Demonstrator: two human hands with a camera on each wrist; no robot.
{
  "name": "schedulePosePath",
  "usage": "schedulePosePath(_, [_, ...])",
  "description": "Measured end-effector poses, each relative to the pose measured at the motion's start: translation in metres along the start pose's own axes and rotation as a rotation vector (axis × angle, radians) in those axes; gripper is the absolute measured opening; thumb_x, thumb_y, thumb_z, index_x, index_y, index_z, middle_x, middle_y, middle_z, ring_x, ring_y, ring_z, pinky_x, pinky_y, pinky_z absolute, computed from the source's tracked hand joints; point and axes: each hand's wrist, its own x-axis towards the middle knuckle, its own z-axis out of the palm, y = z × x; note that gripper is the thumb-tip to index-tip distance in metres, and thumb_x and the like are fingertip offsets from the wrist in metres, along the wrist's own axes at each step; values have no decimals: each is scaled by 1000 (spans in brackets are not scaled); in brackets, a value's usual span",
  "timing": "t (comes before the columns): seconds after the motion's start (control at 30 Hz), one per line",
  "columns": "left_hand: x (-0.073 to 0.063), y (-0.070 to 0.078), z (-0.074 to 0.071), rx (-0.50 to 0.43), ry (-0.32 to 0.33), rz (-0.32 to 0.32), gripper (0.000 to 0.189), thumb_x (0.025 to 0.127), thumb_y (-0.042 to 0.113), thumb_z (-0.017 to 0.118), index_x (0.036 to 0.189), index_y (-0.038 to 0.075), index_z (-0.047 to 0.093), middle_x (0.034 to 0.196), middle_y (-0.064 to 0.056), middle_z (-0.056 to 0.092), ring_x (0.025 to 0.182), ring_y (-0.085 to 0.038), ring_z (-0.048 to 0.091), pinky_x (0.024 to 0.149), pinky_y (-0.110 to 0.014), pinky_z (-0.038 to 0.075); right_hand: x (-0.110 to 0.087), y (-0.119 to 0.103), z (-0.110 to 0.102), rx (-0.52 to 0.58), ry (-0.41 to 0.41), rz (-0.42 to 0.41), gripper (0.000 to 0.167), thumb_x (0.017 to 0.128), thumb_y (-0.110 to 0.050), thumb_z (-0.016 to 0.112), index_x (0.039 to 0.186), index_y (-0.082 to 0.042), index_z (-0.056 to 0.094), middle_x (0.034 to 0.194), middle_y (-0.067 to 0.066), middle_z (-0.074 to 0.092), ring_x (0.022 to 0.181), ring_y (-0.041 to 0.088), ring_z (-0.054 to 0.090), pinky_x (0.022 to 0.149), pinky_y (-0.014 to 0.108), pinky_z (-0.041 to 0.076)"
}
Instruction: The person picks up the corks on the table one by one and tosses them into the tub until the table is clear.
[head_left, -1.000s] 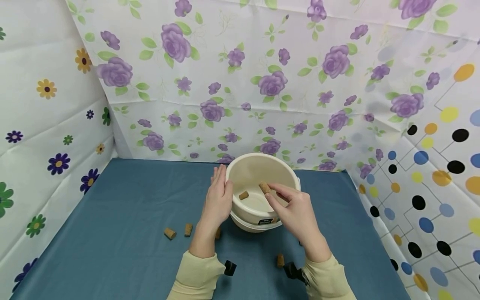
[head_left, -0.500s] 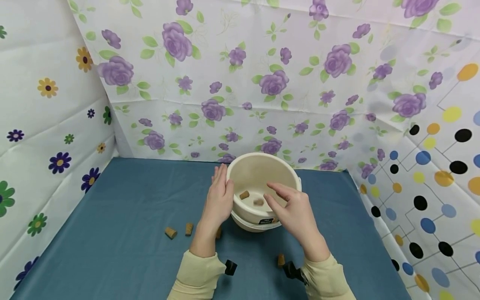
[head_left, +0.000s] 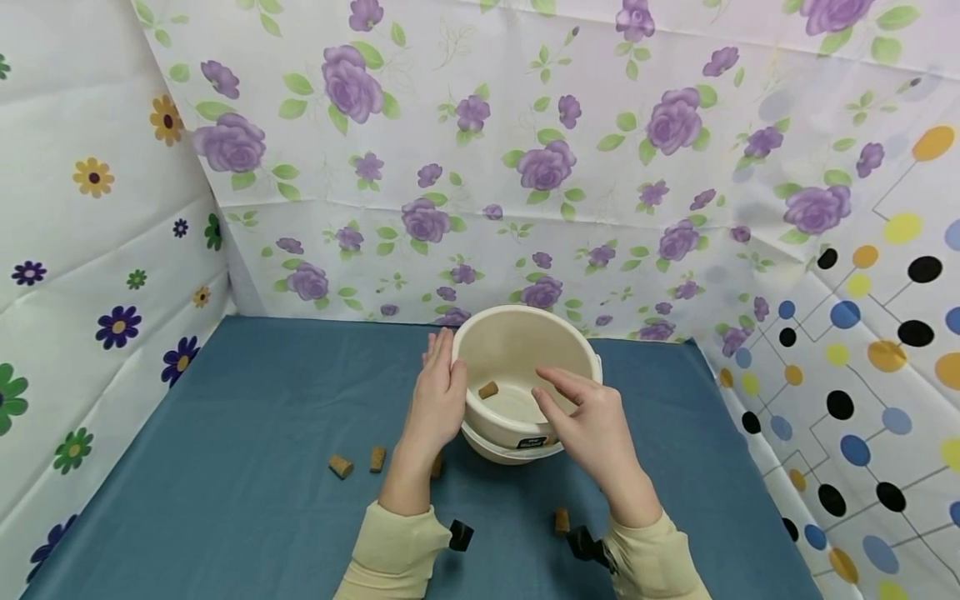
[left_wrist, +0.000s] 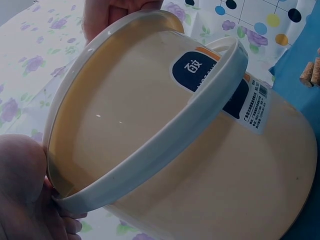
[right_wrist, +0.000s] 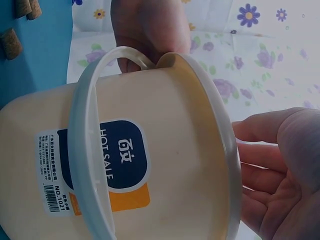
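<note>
A cream plastic bucket [head_left: 516, 350], its mouth tipped toward me, stands near the back of the table. My left hand [head_left: 437, 392] touches its left rim with fingers extended. Over the front right part of the mouth is my right hand [head_left: 592, 417], thumb and forefinger apart and nothing between them. One cork [head_left: 488, 389] is visible inside the bucket; any other in there is hidden from the head view. The bucket's pale handle [right_wrist: 86, 150] hangs across its labelled side in the right wrist view, where the right hand [right_wrist: 290, 165] is beside the rim.
Corks lie on the blue cloth [head_left: 255, 517]: one [head_left: 341, 466] and another [head_left: 377, 459] left of the left forearm, a partly hidden cork [head_left: 437, 467] beside it, and one cork [head_left: 562, 522] by the right wrist strap. Patterned sheets [head_left: 465, 150] enclose the back and sides.
The right hand has let go of a cork it pinched above the bucket. The cork fell inside and is out of sight now. The left hand has stayed on the rim.
</note>
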Motion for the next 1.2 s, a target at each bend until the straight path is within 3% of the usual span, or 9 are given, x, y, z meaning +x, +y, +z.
schedulePosePath(0.2, [1, -1, 1, 4, 0, 1, 58, 115, 21, 38, 169, 2, 26, 176, -11, 21, 164, -22, 4, 133, -49, 5, -2, 1, -2, 11, 5, 5, 31, 99, -17, 79, 130, -10, 79, 129, 13, 75, 110, 34, 76, 55, 21, 59])
schedulePosePath(0.5, [1, -1, 1, 8, 7, 4, 58, 115, 20, 39, 168, 1, 27, 176, -12, 22, 164, -22, 5, 133, -49, 6, -9, 0, -5, 23, 51, 7, 30, 99, -15, 80, 128, -10, 81, 127, 12, 76, 105, 28, 78, 60, 26, 62])
schedulePosePath(0.73, [1, -1, 1, 9, 4, 6, 59, 115, 23, 37, 168, -1, 27, 176, -12, 22, 164, -23, 5, 133, -49, 6, -15, 2, -8, -3, 93, 15, 28, 97, -13, 81, 125, -10, 82, 123, 9, 78, 97, 23, 79, 51, 27, 52])
schedulePosePath(0.8, [0, -1, 1, 9, 5, 7, 59, 115, 24, 37, 168, 0, 27, 176, -12, 22, 164, -22, 5, 133, -50, 6, -18, 4, -9, -12, 112, 15, 27, 97, -12, 81, 124, -10, 82, 121, 7, 79, 94, 20, 78, 55, 26, 54])
schedulePosePath(0.9, [0, -1, 1, 6, 4, -4, 59, 115, 22, 38, 169, 1, 27, 176, -10, 21, 164, -20, 4, 133, -48, 6, -22, 7, -12, -1, 134, 28, 27, 96, -10, 81, 123, -9, 82, 119, 5, 79, 93, 17, 76, 73, 20, 59])
schedulePosePath(1.0, [0, -1, 1, 7, 0, -11, 58, 115, 20, 39, 169, 2, 27, 176, -10, 21, 164, -19, 4, 133, -46, 4, -28, 9, -16, 26, 149, 53, 27, 98, -9, 80, 124, -8, 82, 120, 5, 79, 99, 19, 77, 88, 15, 57])
schedulePosePath(1.2, [1, -2, 2, 14, 4, 2, 59, 115, 20, 39, 168, -1, 27, 176, -13, 21, 164, -24, 5, 132, -51, 7, -40, 15, -27, 41, 188, 82, 27, 100, -8, 77, 126, -6, 80, 121, 8, 78, 104, 25, 78, 90, 12, 54])
